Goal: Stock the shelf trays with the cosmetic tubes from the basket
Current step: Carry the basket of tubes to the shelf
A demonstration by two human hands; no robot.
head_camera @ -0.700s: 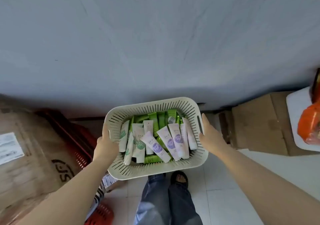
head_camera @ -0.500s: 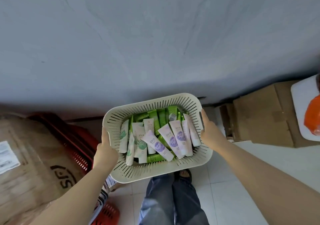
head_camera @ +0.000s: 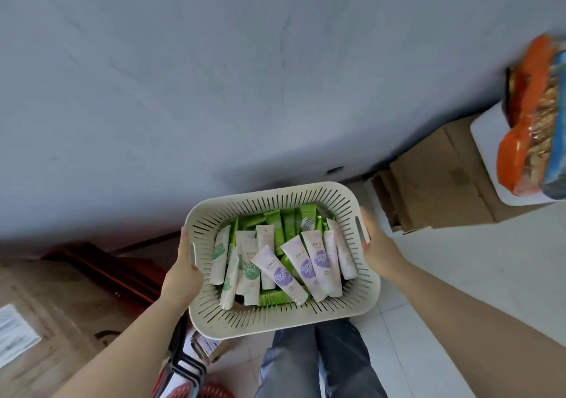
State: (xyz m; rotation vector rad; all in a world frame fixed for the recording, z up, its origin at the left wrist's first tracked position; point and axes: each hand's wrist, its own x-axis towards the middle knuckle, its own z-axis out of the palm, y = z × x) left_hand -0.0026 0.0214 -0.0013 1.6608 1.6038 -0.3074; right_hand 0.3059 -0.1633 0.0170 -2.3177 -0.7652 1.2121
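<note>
While the shelf trays are nowhere in view, the relation that matters is how the load sits between the two hands. At 8 o'clock a brown carton (head_camera: pixel 46 305) leans beside a red crate (head_camera: pixel 116 272), both well clear of the load.

Next comes the left hand (head_camera: pixel 180 270), which grips the handle slot at the left end of the cream slotted basket (head_camera: pixel 275 321); the thumb shows along the outside, and the fingers are mostly hidden behind the rim. The basket hangs in the air in front of the person, above the tiled floor (head_camera: pixel 459 275). Its long axis runs roughly from 9 to 3 o'clock, with the right end tipped slightly toward 2.

Inside it lie the cosmetic tubes (head_camera: pixel 306 263): white-and-green ones toward 9, green ones at the back toward 12, white-and-purple ones toward 3. Most lie lengthwise from 12 to 6, across the basket's axis.

At the right end the right hand (head_camera: pixel 378 247) clasps the other handle, so both hands are equally near the tubes and neither is free. Beyond it, toward 2 o'clock, stand cardboard boxes (head_camera: pixel 435 189) and orange snack packs (head_camera: pixel 533 140).

I judge the basket must be set down, or held by one hand alone, before any tube can be picked.
</note>
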